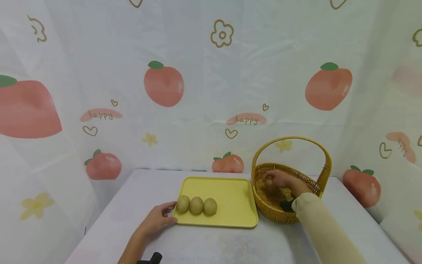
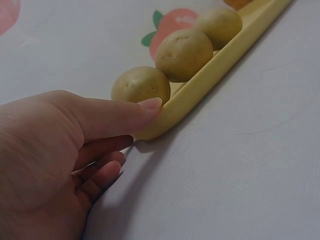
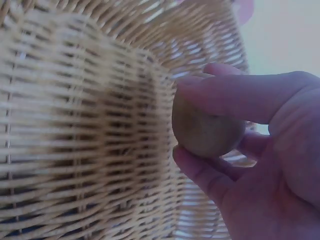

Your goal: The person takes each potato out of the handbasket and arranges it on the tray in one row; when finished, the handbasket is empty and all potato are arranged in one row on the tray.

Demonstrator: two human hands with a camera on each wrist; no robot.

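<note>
Three round potatoes sit in a row at the near left of a yellow tray. My left hand is at the tray's left edge. In the left wrist view its thumb rests on the rim beside the nearest potato, with the other fingers curled below. My right hand reaches inside a wicker basket. It grips a potato between thumb and fingers, seen against the woven wall in the right wrist view.
The basket stands right of the tray, its tall arched handle rising above my right hand. Both rest on a white-covered table. A white curtain printed with fruit hangs behind and at the sides.
</note>
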